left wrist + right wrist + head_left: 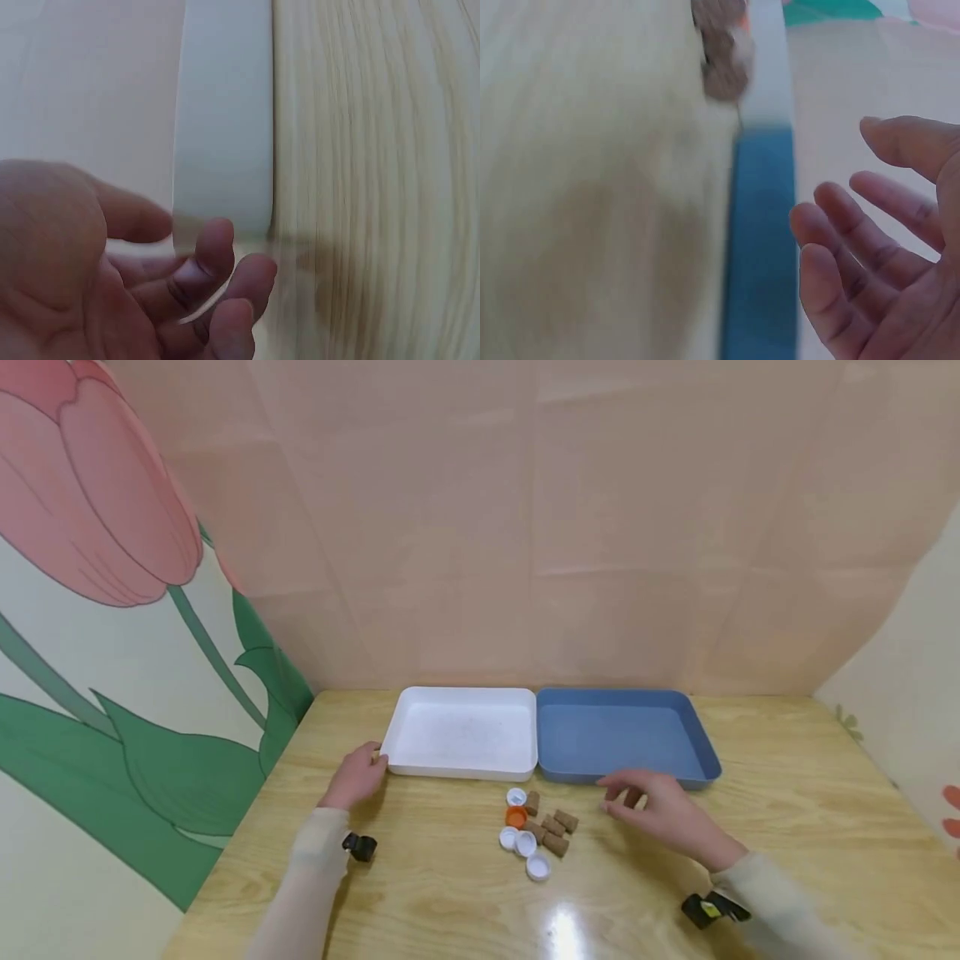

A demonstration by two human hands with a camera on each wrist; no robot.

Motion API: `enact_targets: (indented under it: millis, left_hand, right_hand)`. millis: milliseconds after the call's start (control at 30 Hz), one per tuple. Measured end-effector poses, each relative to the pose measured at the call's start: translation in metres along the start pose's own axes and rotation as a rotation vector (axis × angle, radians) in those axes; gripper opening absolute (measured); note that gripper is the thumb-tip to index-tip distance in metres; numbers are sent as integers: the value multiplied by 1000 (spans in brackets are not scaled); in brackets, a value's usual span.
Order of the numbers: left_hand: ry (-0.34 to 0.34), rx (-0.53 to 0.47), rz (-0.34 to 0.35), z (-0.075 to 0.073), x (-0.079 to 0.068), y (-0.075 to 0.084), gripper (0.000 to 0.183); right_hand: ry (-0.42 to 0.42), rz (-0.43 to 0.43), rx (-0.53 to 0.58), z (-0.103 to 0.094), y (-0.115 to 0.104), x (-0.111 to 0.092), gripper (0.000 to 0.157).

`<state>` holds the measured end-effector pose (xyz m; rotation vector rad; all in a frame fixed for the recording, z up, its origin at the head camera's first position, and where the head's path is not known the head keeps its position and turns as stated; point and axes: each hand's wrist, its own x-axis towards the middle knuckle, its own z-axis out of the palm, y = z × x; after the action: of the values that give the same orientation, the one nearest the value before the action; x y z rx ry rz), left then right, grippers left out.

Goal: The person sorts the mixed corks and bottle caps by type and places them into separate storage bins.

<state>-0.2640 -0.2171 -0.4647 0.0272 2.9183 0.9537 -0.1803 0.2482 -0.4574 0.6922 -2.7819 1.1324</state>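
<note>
Just left of my right hand (663,814), corks (556,845) and caps (516,817) lie on the desk (442,877), probably grouped for easy reach. That hand spreads loosely, holding nothing, by the blue tray (622,735); my left hand (356,778), softly bent, meets the white tray's (465,735) corner, perhaps steadying it.

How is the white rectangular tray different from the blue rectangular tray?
The white tray, pale, stands left; the blue tray, dark, stands right. The left hand is at the white tray's corner, the right hand near the blue tray's front. Both trays are shallow and rectangular.
</note>
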Motion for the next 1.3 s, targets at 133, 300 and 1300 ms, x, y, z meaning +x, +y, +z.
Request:
enact_targets:
  millis: [133,300,1300]
  left_hand:
    - [-24,-112,-42,2,5,1,42]
    - [-59,-250,-82,2,4,2,50]
    - [-130,-469,-154,0,3,0,54]
  right_hand:
    - [-144,60,111,20,3,9,32]
    - [-217,37,154,35,11,14,35]
    - [-172,-41,36,40,11,20,20]
